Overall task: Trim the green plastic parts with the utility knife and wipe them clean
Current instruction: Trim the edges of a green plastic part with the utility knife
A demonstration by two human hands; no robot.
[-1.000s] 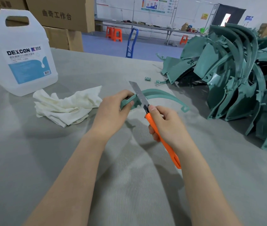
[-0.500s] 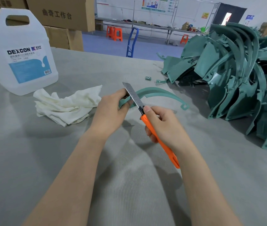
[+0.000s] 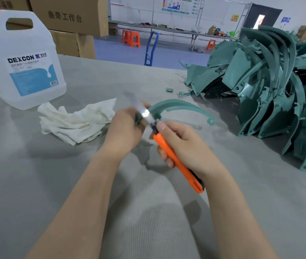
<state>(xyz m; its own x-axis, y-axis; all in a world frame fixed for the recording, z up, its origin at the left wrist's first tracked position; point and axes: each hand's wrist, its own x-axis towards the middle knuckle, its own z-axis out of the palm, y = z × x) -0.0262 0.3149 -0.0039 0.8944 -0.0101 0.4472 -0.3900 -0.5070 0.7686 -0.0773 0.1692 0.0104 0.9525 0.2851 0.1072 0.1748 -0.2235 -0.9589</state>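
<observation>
The left hand [image 3: 124, 131] and the right hand [image 3: 183, 144] are both bare, and behind each wrist an uncovered forearm, the left forearm [image 3: 85, 199] and the right forearm [image 3: 241, 212], runs to the lower edge of the view. On the right hand 2 short, pale nails show: the thumbnail [image 3: 161, 126] at its far tip and a fingernail [image 3: 169, 163] on its near left side. The left hand's far fingertips are blurred.
</observation>
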